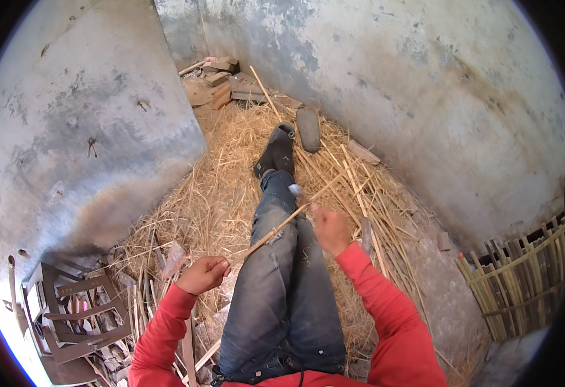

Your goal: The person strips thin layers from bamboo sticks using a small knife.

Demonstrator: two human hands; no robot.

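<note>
A long, thin bamboo strip (276, 230) runs slantwise over my outstretched legs in blue trousers (266, 284). My left hand (204, 275) is closed around its near-left end. Beside the strip's far part, my right hand (331, 229) is closed, above my right leg. A small tool with a pale, shiny end (295, 189) shows at its fingers, touching or very near the strip; the blur hides its exact kind. The strip's far end reaches past the right hand over the straw.
Straw and shavings (198, 193) cover the floor, with several bamboo strips (363, 193) lying right of my legs. A grey oblong stone (308, 129) lies beside my dark sock. Bricks (221, 90) fill the far corner. A slatted bamboo panel (521, 280) stands right, a broken brown frame (79, 309) left.
</note>
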